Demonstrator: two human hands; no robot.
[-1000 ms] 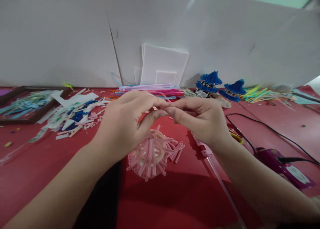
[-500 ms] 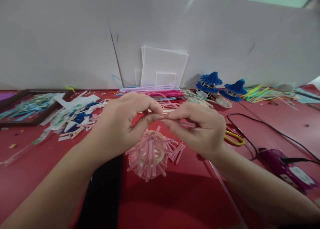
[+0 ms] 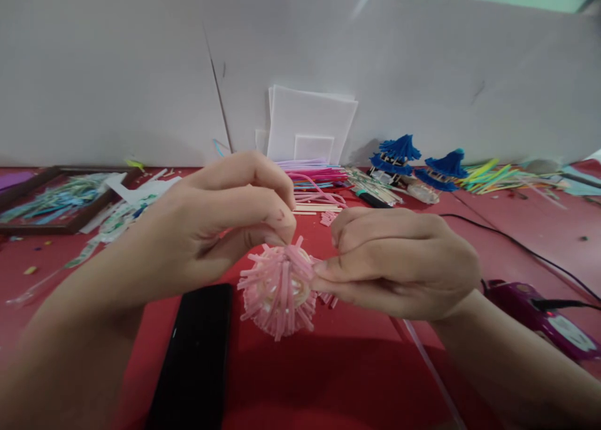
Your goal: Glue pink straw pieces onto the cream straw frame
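Note:
A small round model (image 3: 279, 317) covered in pink strips, which look like cut pipe cleaner pieces, stands on the red table. Pale rings show between its strips, and the strips fan out from its top. My left hand (image 3: 235, 211) is closed in a pinch just above that top; what lies between its fingertips is hidden. From the right, my right hand (image 3: 399, 261) pinches the outer end of a pink strip (image 3: 300, 261) that slopes down from the model's top. Several loose pink pieces (image 3: 328, 300) lie partly under the right hand.
A black phone-like slab (image 3: 197, 355) lies left of the model. Behind are coloured pipe cleaners (image 3: 319, 173), white sheets (image 3: 312, 117) against the wall, and blue roofed models (image 3: 394, 158). A purple corded device (image 3: 539, 317) sits right; a brown frame (image 3: 51, 226) holds scraps at left.
Both hands have come down from above the model and moved apart. The right hand has shifted right and lower with the pink strip, which now lies against the model's top.

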